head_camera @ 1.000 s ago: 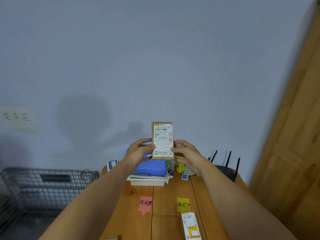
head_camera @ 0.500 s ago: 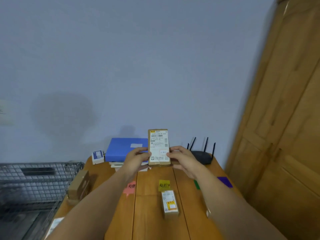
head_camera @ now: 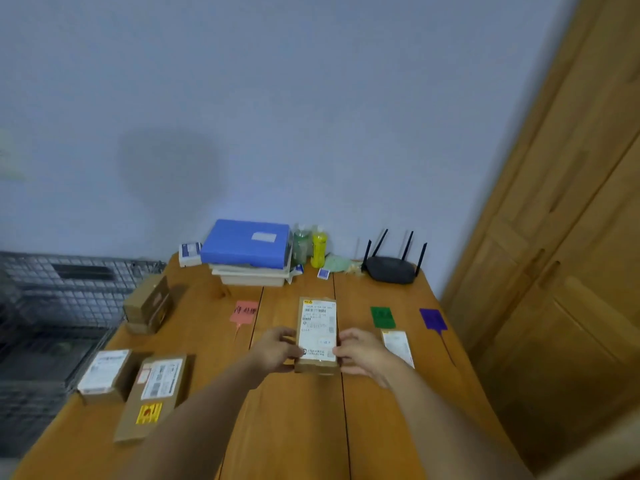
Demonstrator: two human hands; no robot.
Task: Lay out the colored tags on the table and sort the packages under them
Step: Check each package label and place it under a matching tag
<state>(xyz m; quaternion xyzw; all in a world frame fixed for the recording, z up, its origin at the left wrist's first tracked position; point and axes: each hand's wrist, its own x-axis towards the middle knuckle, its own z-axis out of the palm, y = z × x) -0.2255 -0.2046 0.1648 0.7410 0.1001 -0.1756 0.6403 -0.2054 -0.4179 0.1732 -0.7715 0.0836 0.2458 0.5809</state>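
Both hands hold a slim brown cardboard package with a white shipping label, low over the middle of the wooden table. My left hand grips its left edge and my right hand its right edge. The package hides the yellow tag. A pink tag lies to its left, a green tag and a purple tag to its right. A white-labelled package lies below the green tag, partly behind my right hand.
Three more brown packages sit on the table's left side: one standing, one small, one long. At the back are a blue box on a stack, bottles and a black router. A wire cage stands left, a wooden door right.
The package has come down from chest height in front of the wall to just over the table's middle, still in both hands. The view has tilted down, showing more of the table.
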